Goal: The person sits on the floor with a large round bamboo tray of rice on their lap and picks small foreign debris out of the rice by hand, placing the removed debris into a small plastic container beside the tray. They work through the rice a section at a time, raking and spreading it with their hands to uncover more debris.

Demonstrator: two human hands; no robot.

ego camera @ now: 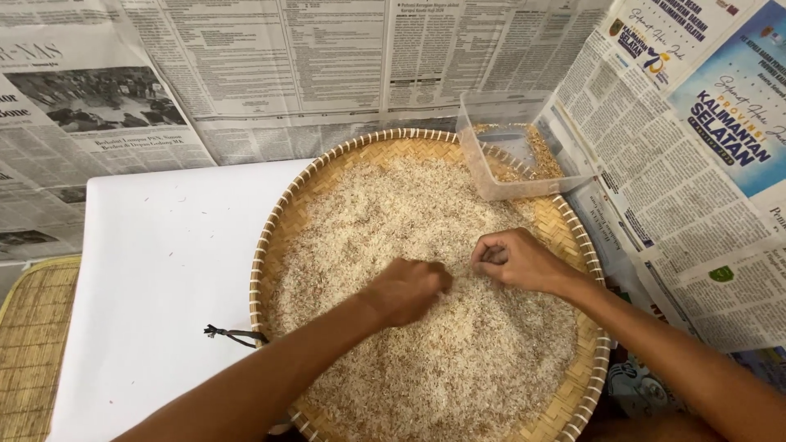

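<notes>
- Head view: a heap of rice covers most of a round woven tray. The grains are pale, off-white to light tan, spread thin toward the far rim where the straw-coloured weave shows through.
- The left hand rests on the rice near the middle of the tray, fingers curled under into a loose fist; whether it pinches any grains cannot be made out.
- The right hand lies just beside it, also on the rice, fingers bent inward with the tips drawn together; what, if anything, is between them is too small to tell.
- The tray's rim is bound with pale strips, and a short dark cord hangs from its left edge onto a white sheet.
- A clear plastic box sits tilted on the far right rim of the tray; a thin layer of brownish grains or husks lies in it.
- Newspaper covers the surface behind and to the right of the tray.
- A woven mat shows at the lower left, cut off by the frame edge.
- The near rim of the tray is partly hidden by both forearms, and the lower right corner is dark and hard to read.
</notes>
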